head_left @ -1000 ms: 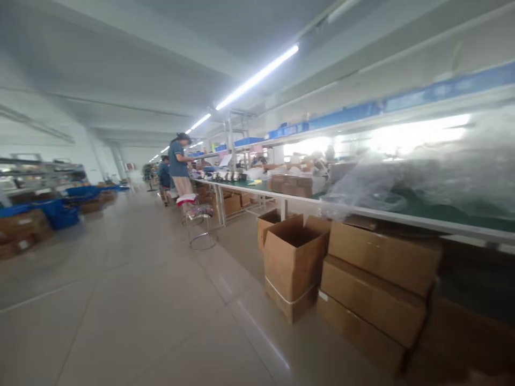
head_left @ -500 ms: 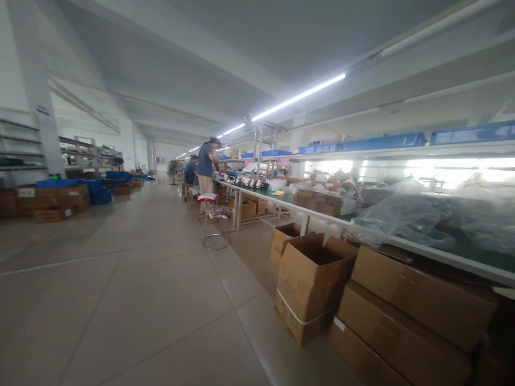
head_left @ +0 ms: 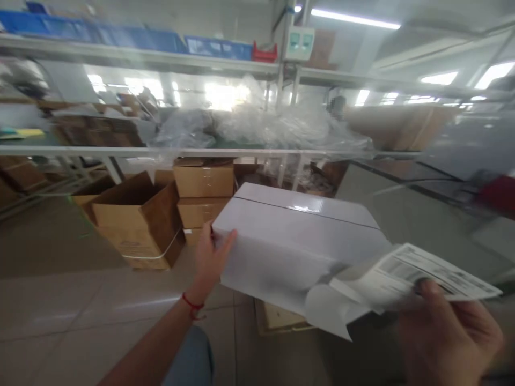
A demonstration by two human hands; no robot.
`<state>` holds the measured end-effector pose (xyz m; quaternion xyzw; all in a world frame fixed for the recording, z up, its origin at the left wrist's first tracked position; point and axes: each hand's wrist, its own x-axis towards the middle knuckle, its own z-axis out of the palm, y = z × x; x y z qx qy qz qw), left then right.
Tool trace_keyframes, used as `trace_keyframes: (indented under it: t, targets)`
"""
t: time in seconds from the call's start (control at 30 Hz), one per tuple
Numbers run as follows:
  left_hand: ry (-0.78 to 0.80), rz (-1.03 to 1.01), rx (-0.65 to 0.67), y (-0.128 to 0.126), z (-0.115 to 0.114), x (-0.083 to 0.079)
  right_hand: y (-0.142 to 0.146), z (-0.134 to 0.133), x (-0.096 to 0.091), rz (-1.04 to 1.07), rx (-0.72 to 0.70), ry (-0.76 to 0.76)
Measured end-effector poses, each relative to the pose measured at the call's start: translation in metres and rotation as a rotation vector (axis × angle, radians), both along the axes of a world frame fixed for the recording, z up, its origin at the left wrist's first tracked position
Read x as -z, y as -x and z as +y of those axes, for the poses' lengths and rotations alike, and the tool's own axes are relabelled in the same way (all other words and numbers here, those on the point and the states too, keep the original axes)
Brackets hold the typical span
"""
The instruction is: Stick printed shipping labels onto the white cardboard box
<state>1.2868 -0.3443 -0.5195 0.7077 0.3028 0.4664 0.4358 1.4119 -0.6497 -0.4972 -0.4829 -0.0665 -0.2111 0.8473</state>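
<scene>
A sealed white box (head_left: pixel 298 236) with clear tape along its top sits in front of me at waist height. My left hand (head_left: pixel 211 256) grips its left end, thumb on the near face; a red string circles that wrist. My right hand (head_left: pixel 446 332), at the lower right and blurred, pinches a printed white label sheet (head_left: pixel 414 279) whose backing curls down over the box's near right corner.
Behind the box runs a long workbench (head_left: pixel 120 151) piled with clear plastic bags (head_left: pixel 277 126). An open brown carton (head_left: pixel 137 222) and stacked cartons (head_left: pixel 203 195) stand on the tiled floor under it. Blue bins (head_left: pixel 120 35) line the upper shelf.
The view has swung from down the aisle with distant workers to the bench right in front. Both hands, the white box and the label sheet have come into view.
</scene>
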Motion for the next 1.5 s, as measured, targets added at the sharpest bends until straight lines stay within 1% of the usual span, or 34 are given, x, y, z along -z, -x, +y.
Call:
trace_keyframes:
  t: [0.03, 0.07, 0.1, 0.17, 0.23, 0.3, 0.37, 0.47, 0.57, 0.67, 0.73, 0.8, 0.87, 0.93, 1.0, 1.13, 1.2, 1.27, 1.3, 1.33, 1.37, 1.4, 1.43, 1.47, 1.5]
  targets:
    - [0.01, -0.027, 0.055, 0.002, 0.007, 0.0, 0.002, -0.009, -0.001, -0.009, 0.055, -0.018]
    - [0.007, -0.051, 0.093, 0.005, 0.012, 0.001, 0.004, -0.015, 0.0, -0.007, 0.079, -0.035]
    - [-0.004, -0.072, 0.121, 0.008, 0.018, 0.002, 0.008, -0.021, 0.003, 0.011, 0.072, -0.044]
    - [-0.041, -0.088, 0.156, 0.013, 0.026, 0.006, 0.015, -0.028, 0.015, 0.083, 0.015, -0.035]
    - [-0.044, -0.075, 0.198, 0.013, 0.031, 0.012, 0.02, -0.031, 0.033, 0.156, -0.054, -0.027]
    - [-0.01, -0.053, 0.236, 0.011, 0.03, 0.018, 0.02, -0.03, 0.05, 0.208, -0.112, -0.028]
    - [0.024, -0.064, 0.239, 0.008, 0.022, 0.022, 0.017, -0.025, 0.061, 0.234, -0.157, -0.046]
    - [0.028, -0.128, 0.195, 0.003, 0.005, 0.025, 0.01, -0.016, 0.066, 0.207, -0.186, -0.087]
    - [0.041, -0.212, 0.096, -0.007, -0.005, 0.029, 0.004, -0.016, 0.064, 0.177, -0.185, -0.068]
    - [0.064, -0.299, -0.098, -0.025, -0.005, 0.035, 0.0, -0.025, 0.063, 0.187, -0.047, -0.053]
    - [0.016, -0.322, -0.256, -0.038, -0.004, 0.037, -0.003, -0.03, 0.063, 0.216, 0.032, -0.071]
    - [-0.057, -0.305, -0.369, -0.049, -0.003, 0.036, -0.004, -0.03, 0.063, 0.244, 0.028, -0.087]
    - [-0.101, -0.282, -0.426, -0.058, 0.0, 0.034, -0.003, -0.024, 0.065, 0.242, -0.016, -0.09]
    - [-0.11, -0.293, -0.427, -0.067, 0.007, 0.032, 0.0, -0.014, 0.068, 0.217, -0.049, -0.082]
    - [-0.098, -0.318, -0.39, -0.08, 0.018, 0.033, 0.003, -0.007, 0.071, 0.204, -0.064, -0.064]
    - [-0.088, -0.319, -0.3, -0.107, 0.045, 0.035, 0.009, -0.006, 0.076, 0.229, -0.096, -0.032]
    - [-0.106, -0.294, -0.257, -0.109, 0.055, 0.035, 0.011, -0.01, 0.077, 0.236, -0.108, -0.026]
    - [-0.124, -0.258, -0.199, -0.097, 0.057, 0.034, 0.014, -0.016, 0.081, 0.254, -0.085, -0.027]
    - [-0.172, -0.241, -0.2, -0.087, 0.053, 0.033, 0.016, -0.02, 0.084, 0.27, -0.061, -0.027]
    - [-0.265, -0.224, -0.214, -0.076, 0.046, 0.032, 0.017, -0.023, 0.089, 0.286, -0.038, -0.023]
    - [-0.405, -0.207, -0.226, -0.065, 0.036, 0.03, 0.018, -0.027, 0.095, 0.296, -0.017, -0.016]
    - [-0.603, -0.188, -0.232, -0.058, 0.023, 0.026, 0.018, -0.031, 0.102, 0.299, -0.004, -0.001]
    - [-0.815, -0.159, -0.171, -0.054, 0.008, 0.021, 0.017, -0.035, 0.11, 0.295, -0.005, 0.023]
    - [-1.01, -0.128, -0.079, -0.055, -0.009, 0.014, 0.015, -0.04, 0.117, 0.286, -0.015, 0.057]
    - [-1.155, -0.095, 0.002, -0.062, -0.026, 0.006, 0.013, -0.045, 0.124, 0.28, -0.029, 0.101]
